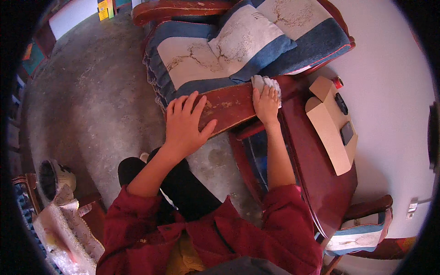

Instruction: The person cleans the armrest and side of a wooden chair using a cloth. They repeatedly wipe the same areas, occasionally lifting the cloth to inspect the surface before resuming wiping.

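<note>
My right hand (266, 106) presses a folded white cloth (258, 81) onto the far right end of a wooden sofa armrest (229, 106). The reddish-brown finish of that armrest is worn, with pale scuffed patches. At its left end my left hand (185, 127) rests flat on the wood, fingers spread, with nothing in it. Behind the armrest lies a blue and cream seat cushion (185, 62) printed with a tree, and a matching pillow (245, 41) leans on it.
A dark red wooden cabinet (321, 185) stands at the right, bearing an open cardboard box (323, 123), dark small objects and a red roll (337, 82). A bucket (65, 177) and a cloth-covered table (62, 220) are at lower left. A cushioned chair (357, 237) sits lower right.
</note>
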Available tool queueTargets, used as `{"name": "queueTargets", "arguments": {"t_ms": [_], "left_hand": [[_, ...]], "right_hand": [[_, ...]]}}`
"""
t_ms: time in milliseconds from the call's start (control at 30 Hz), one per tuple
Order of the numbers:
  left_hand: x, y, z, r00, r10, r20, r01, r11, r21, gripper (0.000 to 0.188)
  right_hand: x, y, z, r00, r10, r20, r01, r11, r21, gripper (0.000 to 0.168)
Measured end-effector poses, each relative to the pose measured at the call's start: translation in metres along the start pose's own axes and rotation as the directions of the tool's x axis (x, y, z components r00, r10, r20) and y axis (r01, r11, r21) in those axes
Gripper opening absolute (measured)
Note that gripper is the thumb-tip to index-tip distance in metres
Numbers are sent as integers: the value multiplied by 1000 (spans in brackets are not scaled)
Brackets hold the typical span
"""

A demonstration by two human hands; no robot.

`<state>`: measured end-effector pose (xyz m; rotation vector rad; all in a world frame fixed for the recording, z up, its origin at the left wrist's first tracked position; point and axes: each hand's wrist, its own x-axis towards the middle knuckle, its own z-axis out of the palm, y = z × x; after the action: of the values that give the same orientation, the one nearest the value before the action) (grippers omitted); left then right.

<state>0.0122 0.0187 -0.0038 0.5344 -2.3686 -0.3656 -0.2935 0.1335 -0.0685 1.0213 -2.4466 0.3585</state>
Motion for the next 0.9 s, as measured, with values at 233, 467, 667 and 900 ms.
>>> {"name": "queueTargets", "arguments": {"t_ms": [233, 467, 667, 900], "left_hand": [[3, 3, 2, 1000, 1, 5, -1, 999, -36, 58], [5, 9, 1, 1000, 13, 10, -12, 995, -95, 58], [-4, -5, -3, 999, -26, -18, 25, 998, -58, 55], [3, 3, 10, 998, 15, -64, -20, 996, -88, 52]], "right_hand": [[98, 54, -14, 858, 109, 502, 59, 950, -308, 51], [152, 162, 36, 841, 363, 402, -137, 861, -490, 60], [128, 100, 41, 785, 411, 463, -321, 910, -263, 76], [63, 63, 9, 952, -39, 304, 117, 963, -243, 53]]}}
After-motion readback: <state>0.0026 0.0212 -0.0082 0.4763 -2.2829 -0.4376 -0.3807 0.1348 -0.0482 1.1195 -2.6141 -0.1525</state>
